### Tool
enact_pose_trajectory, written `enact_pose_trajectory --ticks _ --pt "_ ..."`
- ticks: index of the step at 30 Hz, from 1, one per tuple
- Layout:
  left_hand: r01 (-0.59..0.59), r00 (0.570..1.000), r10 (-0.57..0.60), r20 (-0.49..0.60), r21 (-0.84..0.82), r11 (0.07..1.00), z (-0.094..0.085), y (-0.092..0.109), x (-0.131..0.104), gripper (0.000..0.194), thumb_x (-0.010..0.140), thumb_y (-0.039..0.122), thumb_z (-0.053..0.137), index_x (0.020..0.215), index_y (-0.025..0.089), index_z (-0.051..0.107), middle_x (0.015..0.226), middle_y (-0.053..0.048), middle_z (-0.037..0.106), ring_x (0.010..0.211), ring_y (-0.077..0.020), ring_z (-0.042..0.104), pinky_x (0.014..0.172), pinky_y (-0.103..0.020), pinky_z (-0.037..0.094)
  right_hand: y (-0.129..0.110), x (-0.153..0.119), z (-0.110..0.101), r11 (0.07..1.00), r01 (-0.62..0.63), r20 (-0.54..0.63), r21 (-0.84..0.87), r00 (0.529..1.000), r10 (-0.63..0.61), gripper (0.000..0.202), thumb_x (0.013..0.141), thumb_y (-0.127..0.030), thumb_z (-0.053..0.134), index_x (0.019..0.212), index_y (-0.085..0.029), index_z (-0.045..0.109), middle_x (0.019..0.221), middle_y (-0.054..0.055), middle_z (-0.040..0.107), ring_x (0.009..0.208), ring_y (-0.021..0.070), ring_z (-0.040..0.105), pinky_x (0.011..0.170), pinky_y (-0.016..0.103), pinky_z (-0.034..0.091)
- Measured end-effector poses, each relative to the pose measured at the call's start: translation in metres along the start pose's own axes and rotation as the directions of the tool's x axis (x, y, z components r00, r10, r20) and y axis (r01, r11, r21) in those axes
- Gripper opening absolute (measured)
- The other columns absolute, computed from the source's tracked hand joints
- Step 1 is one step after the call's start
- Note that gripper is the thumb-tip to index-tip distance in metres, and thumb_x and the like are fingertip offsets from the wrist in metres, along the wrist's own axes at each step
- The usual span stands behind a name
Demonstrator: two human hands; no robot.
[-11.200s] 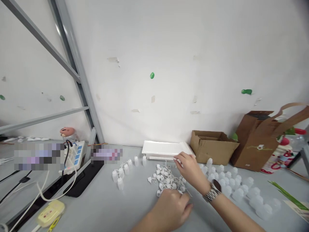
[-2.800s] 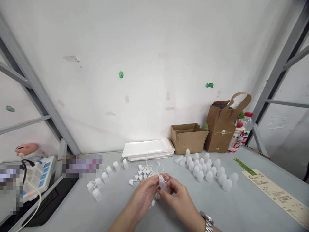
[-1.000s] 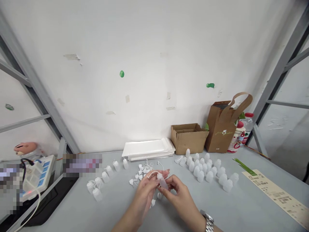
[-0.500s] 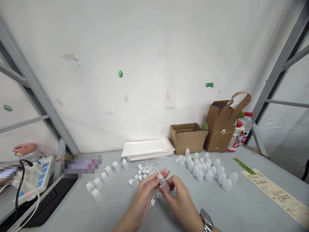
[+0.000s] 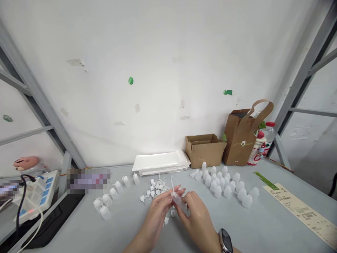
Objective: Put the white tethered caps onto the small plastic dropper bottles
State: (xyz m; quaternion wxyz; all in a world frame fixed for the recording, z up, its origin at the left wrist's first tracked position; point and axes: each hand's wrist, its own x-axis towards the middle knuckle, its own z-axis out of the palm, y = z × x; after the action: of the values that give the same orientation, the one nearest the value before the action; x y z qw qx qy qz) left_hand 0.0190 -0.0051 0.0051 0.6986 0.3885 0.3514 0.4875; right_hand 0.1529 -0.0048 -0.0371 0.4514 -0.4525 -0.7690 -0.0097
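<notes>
Between left hand (image 5: 160, 207) and right hand (image 5: 196, 214), one small frosted bottle (image 5: 180, 202)

Far to the left of the left hand, a white power strip (image 5: 48, 189) with cables; nearer, a loose curve of strapped bottles (image 5: 105, 212) standing on the bench (image 5: 105, 235). Just beyond the left fingertips, a heap of white caps (image 5: 157, 188), with a few more lying below, between the two hands. Behind that heap, a stack of white packets (image 5: 160, 163).

Left hand: bent, thumb and fingers pinching near the frosted bottle's top. Frosted bottle: held above the bench, tilted, top towards the left hand, thin strap (image 5: 172, 184) rising from it. Right hand: curled around the lower body, exact fingertip contact partly hidden. Beyond the right hand, a cluster of strapless bottles (image 5: 227, 191), with a cardboard box (image 5: 204, 154) behind.

Best handled, by judgement, with even pressure: press from the left along the bottle's length, keep the strap clear of the fingers, brace from the right without squeezing the wall out of round.

Against one second earlier: left-hand row unmoved; strap now upright instead of bending over the left fingers; right fingers covering more of the body; watch (image 5: 225, 240) on the right wrist turned face into view.
</notes>
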Motion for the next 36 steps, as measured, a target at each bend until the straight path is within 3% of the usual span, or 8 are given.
enact_pose_trajectory --ticks 4,8,13,19,23,28,32,36 --pt "-0.005 1.0 0.005 -0.011 0.004 1.0 0.001 0.0 0.001 0.031 0.072 0.021 0.056 0.1 0.014 0.068 0.104 -0.009 0.069 0.112 -0.0267 0.052 0.102 -0.039 0.03 0.0 -0.002 -0.001 0.999 -0.033 0.048 0.042 0.998 0.031 0.008 0.084 -0.016 0.046 0.078 -0.02 0.046 0.068 0.002 0.053 0.064 0.0179 0.05 0.054 0.027 0.039" --pt "0.014 1.0 -0.014 -0.01 0.002 1.0 -0.001 -0.002 0.002 0.031 0.07 0.02 0.057 0.099 0.013 0.068 0.102 -0.01 0.069 0.11 -0.0277 0.053 0.101 -0.04 0.03 -0.001 -0.002 0.0 0.974 -0.168 0.115 0.149 0.982 0.152 0.006 0.082 -0.018 0.049 0.077 -0.02 0.048 0.071 0.002 0.054 0.065 0.0171 0.051 0.056 0.027 0.04" --pt "-0.013 1.0 0.013 -0.012 -0.018 1.0 -0.006 -0.007 0.006 0.025 0.071 0.019 0.056 0.09 0.013 0.071 0.114 -0.011 0.064 0.11 -0.0283 0.052 0.101 -0.039 0.029 -0.005 0.001 0.0 0.875 -0.388 0.236 0.288 0.915 0.328 0.008 0.08 -0.024 0.054 0.076 -0.019 0.05 0.071 0.001 0.056 0.063 0.0148 0.05 0.058 0.025 0.041" --pt "-0.001 1.0 0.001 -0.003 -0.002 1.0 -0.003 -0.011 0.009 0.036 0.065 0.013 0.051 0.096 0.015 0.069 0.094 -0.007 0.071 0.105 -0.0265 0.055 0.099 -0.039 0.029 -0.007 0.005 -0.002 0.751 -0.515 0.313 0.414 0.855 0.413 0.015 0.077 -0.028 0.057 0.069 -0.02 0.047 0.067 -0.003 0.054 0.061 0.0126 0.047 0.057 0.023 0.038" --pt "-0.005 1.0 0.006 0.03 -0.03 1.0 -0.002 -0.009 0.008 0.039 0.065 0.012 0.052 0.1 0.016 0.067 0.096 -0.006 0.071 0.105 -0.0254 0.055 0.099 -0.038 0.029 -0.007 0.01 -0.007 0.712 -0.548 0.339 0.439 0.835 0.434 0.017 0.075 -0.029 0.057 0.066 -0.02 0.046 0.064 -0.004 0.051 0.059 0.012 0.044 0.056 0.023 0.036" --pt "-0.046 0.999 0.046 0.006 -0.076 0.996 -0.006 -0.006 0.006 0.035 0.074 0.017 0.054 0.108 0.018 0.061 0.098 -0.008 0.069 0.104 -0.0236 0.056 0.097 -0.036 0.031 -0.009 0.013 -0.009 0.704 -0.572 0.36 0.42 0.818 0.449 0.021 0.073 -0.031 0.058 0.064 -0.02 0.043 0.06 -0.005 0.046 0.057 0.0115 0.042 0.054 0.022 0.035" --pt "-0.072 0.997 0.075 0.036 -0.073 0.995 -0.005 -0.007 0.005 0.019 0.076 0.018 0.053 0.09 0.015 0.065 0.098 -0.01 0.068 0.098 -0.0246 0.058 0.088 -0.034 0.038 -0.008 0.009 -0.005 0.768 -0.522 0.322 0.371 0.848 0.421 0.018 0.074 -0.028 0.057 0.065 -0.02 0.043 0.063 -0.004 0.049 0.058 0.0121 0.044 0.054 0.022 0.036" --pt "-0.063 0.997 0.065 0.039 -0.034 0.997 -0.002 -0.005 0.004 0.016 0.077 0.021 0.053 0.086 0.016 0.065 0.098 -0.009 0.067 0.097 -0.0237 0.058 0.086 -0.032 0.039 -0.007 0.004 -0.002 0.849 -0.429 0.248 0.309 0.898 0.363 0.017 0.076 -0.028 0.056 0.067 -0.02 0.044 0.065 -0.002 0.051 0.059 0.0131 0.047 0.055 0.023 0.039"
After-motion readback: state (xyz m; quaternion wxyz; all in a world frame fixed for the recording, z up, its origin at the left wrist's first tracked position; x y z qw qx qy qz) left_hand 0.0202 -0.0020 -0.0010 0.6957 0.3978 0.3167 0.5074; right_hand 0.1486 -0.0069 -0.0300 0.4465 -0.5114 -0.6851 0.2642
